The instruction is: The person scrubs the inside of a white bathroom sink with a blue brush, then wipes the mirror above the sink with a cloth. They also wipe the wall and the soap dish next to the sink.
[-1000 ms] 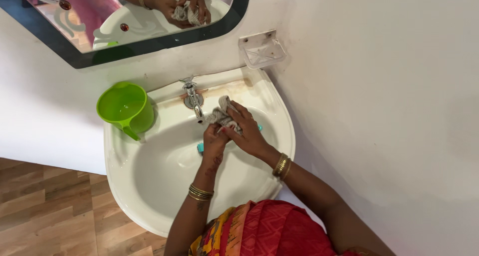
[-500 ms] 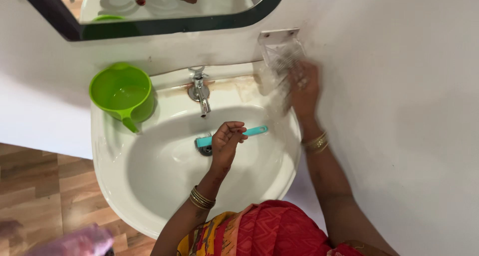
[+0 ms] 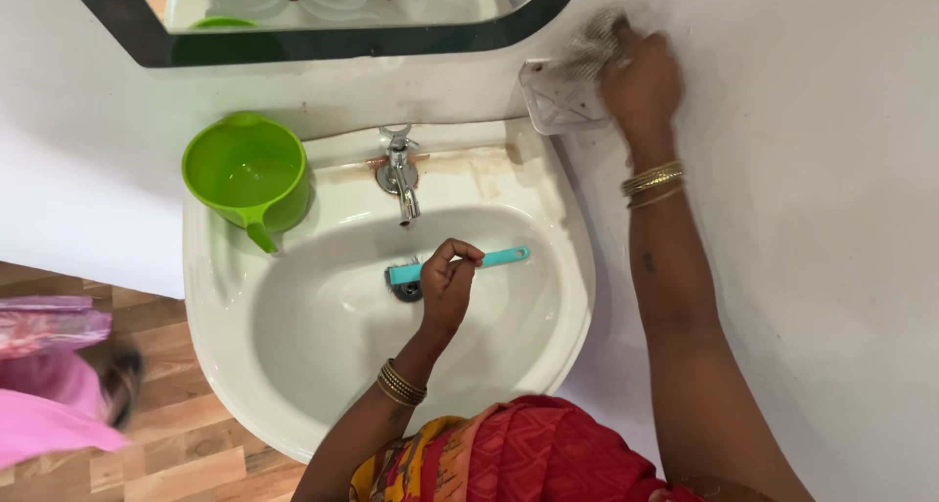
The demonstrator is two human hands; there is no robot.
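Reaching up with the right hand (image 3: 641, 77), fingers closed on a crumpled grey cloth (image 3: 594, 43), pressing it against the wall just above the clear soap dish (image 3: 558, 101) at the far right of the white sink (image 3: 225, 306). Hovering the left hand (image 3: 448, 282), loosely curled and empty as far as shows, over the teal brush (image 3: 499, 259) lying in the bowl by the drain, below the tap (image 3: 401, 174). Likely wiping around the dish; next calling for steady pressure and short strokes. Green jug (image 3: 246, 177) sitting far left.
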